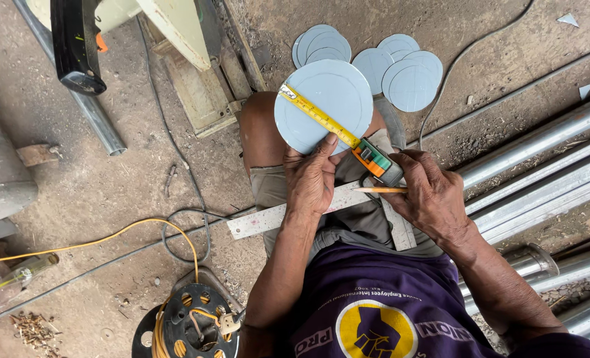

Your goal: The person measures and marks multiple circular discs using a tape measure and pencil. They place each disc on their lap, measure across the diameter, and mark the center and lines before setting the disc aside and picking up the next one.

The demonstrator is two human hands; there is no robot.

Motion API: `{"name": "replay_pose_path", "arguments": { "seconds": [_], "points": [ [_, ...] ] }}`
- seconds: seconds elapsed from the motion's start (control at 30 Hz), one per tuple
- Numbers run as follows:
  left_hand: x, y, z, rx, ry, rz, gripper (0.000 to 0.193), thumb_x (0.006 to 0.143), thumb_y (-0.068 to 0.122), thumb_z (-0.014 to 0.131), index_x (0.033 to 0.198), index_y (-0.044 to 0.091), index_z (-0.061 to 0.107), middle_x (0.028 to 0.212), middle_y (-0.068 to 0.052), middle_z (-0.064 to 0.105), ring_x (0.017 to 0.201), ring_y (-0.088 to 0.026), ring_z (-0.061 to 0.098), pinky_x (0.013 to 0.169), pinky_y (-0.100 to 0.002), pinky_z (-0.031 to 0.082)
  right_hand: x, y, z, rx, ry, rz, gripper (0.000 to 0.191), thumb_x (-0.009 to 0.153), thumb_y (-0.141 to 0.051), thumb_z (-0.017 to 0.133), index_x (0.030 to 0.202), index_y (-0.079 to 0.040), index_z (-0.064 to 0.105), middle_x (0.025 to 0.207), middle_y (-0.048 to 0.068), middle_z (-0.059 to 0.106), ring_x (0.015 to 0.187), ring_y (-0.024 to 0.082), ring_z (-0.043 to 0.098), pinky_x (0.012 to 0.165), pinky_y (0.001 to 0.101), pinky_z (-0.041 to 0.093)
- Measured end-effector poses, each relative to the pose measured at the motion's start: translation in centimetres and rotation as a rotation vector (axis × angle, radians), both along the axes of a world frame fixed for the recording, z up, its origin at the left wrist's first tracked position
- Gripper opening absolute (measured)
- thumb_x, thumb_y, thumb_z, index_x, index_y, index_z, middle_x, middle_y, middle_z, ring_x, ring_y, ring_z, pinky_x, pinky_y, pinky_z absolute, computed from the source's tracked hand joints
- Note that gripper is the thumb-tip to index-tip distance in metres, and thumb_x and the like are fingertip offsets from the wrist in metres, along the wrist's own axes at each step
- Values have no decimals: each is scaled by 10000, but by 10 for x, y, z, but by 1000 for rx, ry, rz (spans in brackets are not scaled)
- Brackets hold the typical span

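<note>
Head view, looking straight down: a bundle of metal pipes (540,172) is seen running along the right of the frame, and a cable reel (195,325) with yellow cord lies at the lower left. A steel square (275,215) is laid across the lap at centre. Just above it, a round grey disc (325,106) is rested on the knee, with a stack of like discs (374,59) on the ground at the upper centre.

The disc is pinned by the left hand (311,179), which is closed over its lower edge, thumb pressed on the yellow tape measure (321,119) stretched across the face. The tape's case is gripped in the right hand (434,195), curled shut, and a pencil (380,190) is held in the same fingers, its tip pointing toward the left hand.

For a true reading, the tape would best be kept taut and passed through the disc's widest line, the hook seated squarely on the far rim, and the thumb held firm so nothing slips while the mark is made.
</note>
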State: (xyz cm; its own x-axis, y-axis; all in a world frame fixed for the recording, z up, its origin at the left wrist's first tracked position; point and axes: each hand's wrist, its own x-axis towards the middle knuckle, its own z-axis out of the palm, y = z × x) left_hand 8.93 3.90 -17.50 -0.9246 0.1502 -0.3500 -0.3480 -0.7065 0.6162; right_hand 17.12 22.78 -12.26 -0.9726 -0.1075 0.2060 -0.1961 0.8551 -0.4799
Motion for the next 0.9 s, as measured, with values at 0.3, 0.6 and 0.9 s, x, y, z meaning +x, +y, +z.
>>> {"name": "replay_pose_path", "arguments": {
  "seconds": [0.3, 0.6, 0.9],
  "points": [
    [4, 3, 2, -59, 27, 0, 244, 904, -6, 779, 1126, 40, 686, 1099, -114, 730, 1030, -222, 727, 921, -426, 646, 5, 2, -7, -37, 0, -19, 659, 726, -282, 903, 1229, 32, 615, 1147, 175, 673, 869, 280, 739, 646, 367, 619],
    [6, 2, 0, -102, -47, 32, 272, 845, -5, 826, 1070, 63, 690, 1054, -90, 733, 995, -159, 721, 863, -256, 626, 6, 2, -11, -41, 17, -10, 672, 722, -302, 892, 1243, 24, 621, 1159, 163, 667, 897, 277, 744, 675, 359, 627],
    [8, 10, -3, -150, 59, 61, 290, 853, -36, 806, 1101, 65, 696, 1080, -104, 742, 995, -172, 740, 885, -339, 643, 8, 1, -15, -42, 1, -14, 657, 778, -353, 879, 1240, 30, 612, 1149, 161, 672, 877, 263, 739, 647, 356, 621]
  ]
}}
